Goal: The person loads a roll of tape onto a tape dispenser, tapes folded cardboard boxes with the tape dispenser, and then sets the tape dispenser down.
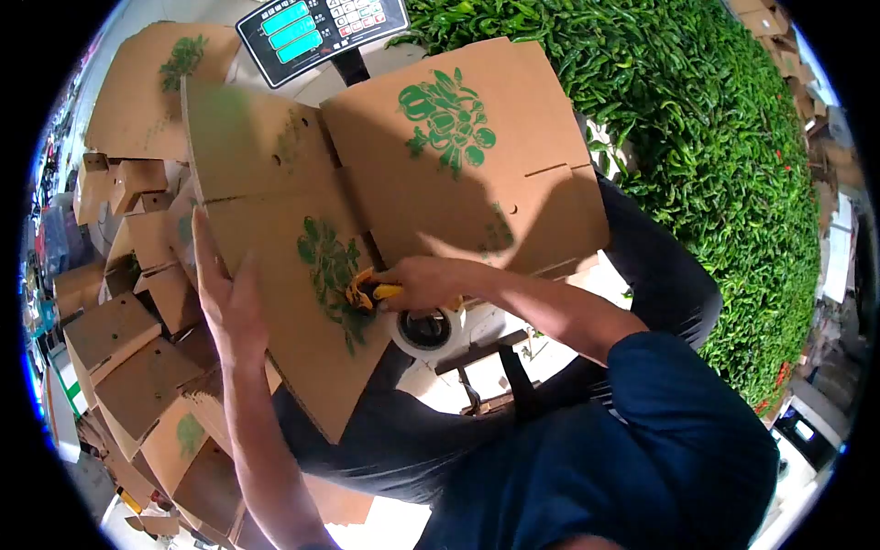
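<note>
A large cardboard carton (467, 137) with green vegetable prints stands partly unfolded in front of me, its left panels tilted toward my left side. My left hand (229, 298) is at the outer left edge of the carton, with its fingers wrapped around the cardboard. In my right hand (422, 282) is a yellow tape dispenser (364, 291), which lies against the printed left panel near the fold. A white roll of tape (426, 332) shows just below my right hand, above my lap.
A digital scale display (321, 32) rises behind the carton. Green peppers (724, 183) form a big heap on the right. Many folded and open cardboard boxes (151, 367) are piled on the left. My legs are below the carton.
</note>
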Tool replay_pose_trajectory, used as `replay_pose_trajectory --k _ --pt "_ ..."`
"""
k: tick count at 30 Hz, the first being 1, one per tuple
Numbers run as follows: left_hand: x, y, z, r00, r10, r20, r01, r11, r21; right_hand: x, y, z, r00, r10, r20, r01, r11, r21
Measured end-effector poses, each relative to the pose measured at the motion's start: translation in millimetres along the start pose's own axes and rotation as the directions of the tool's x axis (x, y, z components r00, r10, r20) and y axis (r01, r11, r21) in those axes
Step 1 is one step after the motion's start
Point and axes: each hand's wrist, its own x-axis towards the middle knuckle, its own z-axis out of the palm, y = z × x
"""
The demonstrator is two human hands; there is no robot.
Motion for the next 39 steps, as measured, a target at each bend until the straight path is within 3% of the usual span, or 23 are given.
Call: replay_pose_trajectory --k 2,5,8,10,13,15,16,17,19,20,21,22,24,26,28,29,30,31,33,35,37,38,39 --pt "-4 11 7 0.998 -0.069 0.0 0.069 0.997 -0.039 9 19 0 0.997 -0.067 -0.029 0.063 0.991 -0.12" --pt "0 4 -3 0.965 -0.205 0.163 0.221 0.971 -0.091 11 -29 -71 0.919 0.261 0.296 -0.194 0.952 -0.238" --pt "-3 23 12 0.962 -0.216 0.169 0.235 0.967 -0.097 84 -11 -104 0.822 0.199 0.534 0.082 0.886 -0.456" --pt "-2 20 20 0.97 -0.17 0.175 0.189 0.977 -0.098 114 -35 -97 0.682 0.31 0.662 0.201 0.791 -0.577" --pt "-5 27 27 0.971 -0.198 0.133 0.214 0.969 -0.124 113 -32 -65 0.663 0.216 0.716 0.505 0.577 -0.642" --pt "-4 36 34 0.977 -0.194 0.085 0.199 0.979 -0.052 92 -2 -34 0.671 0.055 0.74 0.547 0.636 -0.544" --pt "-5 39 39 0.982 -0.177 0.071 0.174 0.984 0.036 66 17 -17 0.67 -0.027 0.742 0.476 0.783 -0.401" --pt "-6 42 45 0.986 -0.156 0.06 0.148 0.982 0.12 37 12 -7 0.642 0.115 0.758 0.362 0.826 -0.432" --pt "-8 34 48 0.994 -0.035 0.1 0.015 0.98 0.198 -24 -16 -10 0.678 0.249 0.692 0.297 0.768 -0.568" --pt "-4 15 41 0.987 0.054 0.154 -0.094 0.959 0.267 -38 32 13 0.69 0.107 0.716 0.215 0.914 -0.344" --pt "-3 20 44 0.985 0.011 0.17 -0.05 0.973 0.226 -59 64 21 0.763 -0.015 0.647 0.166 0.971 -0.174" --pt "-3 25 46 0.982 -0.032 0.186 -0.003 0.983 0.186 -96 49 -6 0.784 0.143 0.605 -0.107 0.99 -0.096" --pt "-6 66 56 0.9 -0.375 0.223 0.403 0.911 -0.093 -146 67 -41 0.884 0.343 0.318 -0.347 0.937 -0.045" --pt "-10 73 67 0.913 -0.319 0.255 0.346 0.936 -0.068 -192 78 -90 0.875 0.484 0.014 -0.482 0.87 0.105" --pt "-20 86 78 0.904 -0.35 0.245 0.352 0.935 0.034 -222 165 -140 0.951 0.197 -0.239 -0.014 0.799 0.602" --pt "-22 86 82 0.886 -0.365 0.287 0.383 0.924 -0.007 -242 177 -158 0.899 0.214 -0.382 0.148 0.672 0.726" --pt "-18 77 84 0.866 -0.378 0.327 0.414 0.909 -0.045 -266 171 -173 0.765 0.386 -0.515 0.234 0.579 0.781" --pt "-13 71 87 0.848 -0.386 0.362 0.442 0.893 -0.084 -273 184 -183 0.683 0.446 -0.578 0.375 0.465 0.802" --pt "-12 66 89 0.823 -0.444 0.353 0.504 0.858 -0.097 -283 206 -184 0.538 0.47 -0.7 0.579 0.397 0.712" --pt "-14 68 91 0.808 -0.485 0.335 0.543 0.833 -0.103 -279 260 -188 0.512 0.551 -0.659 0.671 0.222 0.707" --pt "-14 70 93 0.813 -0.495 0.307 0.548 0.828 -0.117 -262 259 -180 0.454 0.463 -0.761 0.846 0.044 0.531" --pt "-12 63 91 0.814 -0.482 0.325 0.548 0.823 -0.152 -257 256 -181 0.457 0.613 -0.644 0.817 -0.004 0.576" --pt "-10 52 87 0.813 -0.47 0.343 0.55 0.815 -0.185 -243 280 -185 0.515 0.547 -0.66 0.822 -0.097 0.561"
